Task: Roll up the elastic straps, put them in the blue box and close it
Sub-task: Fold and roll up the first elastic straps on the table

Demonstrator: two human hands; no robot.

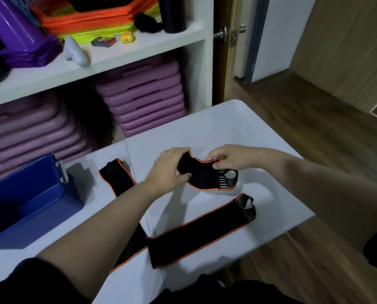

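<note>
A black elastic strap with orange edging point(207, 175) is held above the white table point(216, 130), bunched between both hands. The left hand point(167, 170) curls its fingers over the strap's left end, thumb underneath, pinching the fabric. The right hand point(229, 157) pinches the upper orange edge between thumb and fingertips. Below and to the right of the right fingers, the strap's striped end with its loop opening hangs free, just above the tabletop.

Nearer the person than both sets of fingers, a second strap point(202, 232) lies flat and unrolled on the table, running diagonally, its striped looped end pointing to the right. To the left of the left fingers, a third strap point(117, 176) lies flat too, passing under the left forearm towards the table's near edge.

Further left of the left hand stands the open blue box point(40, 202) on the table, a grey latch on its rim; its inside is dark and I cannot tell what it holds.

Beyond the fingers, white shelves point(121, 53) carry stacked purple pads point(143, 95), purple cones point(18, 34) and orange and yellow-green flat markers point(91, 18).
</note>
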